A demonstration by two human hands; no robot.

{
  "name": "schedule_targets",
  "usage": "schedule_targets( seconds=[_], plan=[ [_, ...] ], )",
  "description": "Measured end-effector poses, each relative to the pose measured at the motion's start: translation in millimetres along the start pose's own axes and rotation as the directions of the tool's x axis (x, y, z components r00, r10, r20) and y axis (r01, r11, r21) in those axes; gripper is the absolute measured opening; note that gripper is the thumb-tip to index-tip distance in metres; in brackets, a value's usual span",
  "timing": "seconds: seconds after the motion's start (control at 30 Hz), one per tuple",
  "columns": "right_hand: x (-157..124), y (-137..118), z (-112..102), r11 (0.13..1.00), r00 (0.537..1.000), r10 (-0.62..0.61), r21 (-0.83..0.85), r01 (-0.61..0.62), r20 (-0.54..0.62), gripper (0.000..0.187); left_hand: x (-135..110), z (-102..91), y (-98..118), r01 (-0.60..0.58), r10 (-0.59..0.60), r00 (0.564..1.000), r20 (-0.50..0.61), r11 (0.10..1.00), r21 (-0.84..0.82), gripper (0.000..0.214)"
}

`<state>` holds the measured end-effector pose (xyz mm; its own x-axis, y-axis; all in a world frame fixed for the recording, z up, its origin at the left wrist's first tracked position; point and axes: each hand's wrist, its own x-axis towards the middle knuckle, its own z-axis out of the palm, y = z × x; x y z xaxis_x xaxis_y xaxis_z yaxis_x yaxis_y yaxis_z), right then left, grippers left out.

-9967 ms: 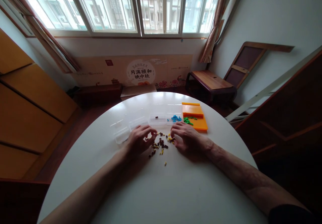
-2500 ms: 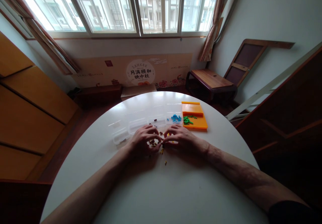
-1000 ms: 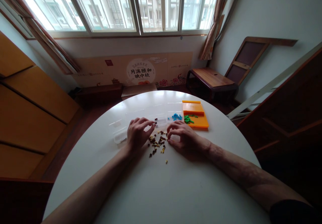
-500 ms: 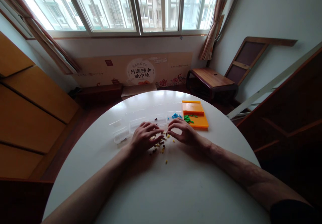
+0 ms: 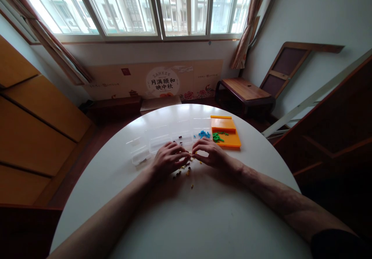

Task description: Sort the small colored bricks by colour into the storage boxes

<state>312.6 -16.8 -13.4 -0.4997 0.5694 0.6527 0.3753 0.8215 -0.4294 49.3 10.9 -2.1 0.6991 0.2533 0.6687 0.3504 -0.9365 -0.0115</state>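
Observation:
Over the white round table my left hand [image 5: 171,159] is curled, its thumb and fingertips pinched together. Whatever lies between them is too small to make out. My right hand [image 5: 211,152] faces it in a pinch too, its fingertips almost touching those of my left. Just below both hands, small brown and yellow building bricks [image 5: 188,170] lie scattered. One yellow brick [image 5: 192,186] sits apart, closer to me. Beyond my right hand are blue bricks [image 5: 204,134] in a clear compartment and green bricks [image 5: 217,137] on an orange tray [image 5: 235,142].
A clear plastic compartment box [image 5: 140,159] stretches behind my left hand, with a few dark bricks [image 5: 180,137] in it. The white table [image 5: 203,216] has a curved far edge. Past it stand a wooden chair [image 5: 245,89] and a printed carton [image 5: 130,81] below the window.
My fingertips have drawn closer together, and both pinches have closed. My right hand has shifted slightly left. Another dark piece shows behind my left hand.

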Motion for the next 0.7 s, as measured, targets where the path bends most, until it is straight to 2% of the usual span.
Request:
schedule_targets(
  seconds=[0.13, 0.27, 0.37, 0.5, 0.7],
  plan=[
    [-1.2, -2.1, -0.7, 0.993, 0.995, 0.093, -0.069, -0.096, -0.041, 0.005, 0.2, -1.1, -1.3, 0.138, -0.134, 0.99, -0.05, 0.987, 0.082, 0.005],
    [-4.3, -1.6, 1.4, 0.978, 0.992, 0.122, -0.173, -0.118, 0.015, 0.013, -1.1, -1.7, -5.8, 0.35, -0.32, 0.931, -0.177, 0.92, 0.174, 0.01],
    [-5.2, -1.4, 3.9, 0.97, 0.994, 0.095, -0.227, -0.082, 0.048, 0.009, -3.5, -0.3, -8.1, 0.454, -0.417, 0.886, -0.201, 0.87, 0.194, 0.011],
    [-4.7, -1.9, 4.6, 0.971, 0.996, 0.074, -0.232, -0.061, 0.051, 0.002, -6.1, 0.9, -7.8, 0.505, -0.473, 0.86, -0.189, 0.841, 0.193, 0.012],
    [-5.9, 0.4, 4.1, 0.976, 0.996, 0.067, -0.21, -0.054, 0.054, 0.002, -7.1, 1.4, -8.4, 0.538, -0.51, 0.841, -0.18, 0.821, 0.192, 0.013]
  ],
)
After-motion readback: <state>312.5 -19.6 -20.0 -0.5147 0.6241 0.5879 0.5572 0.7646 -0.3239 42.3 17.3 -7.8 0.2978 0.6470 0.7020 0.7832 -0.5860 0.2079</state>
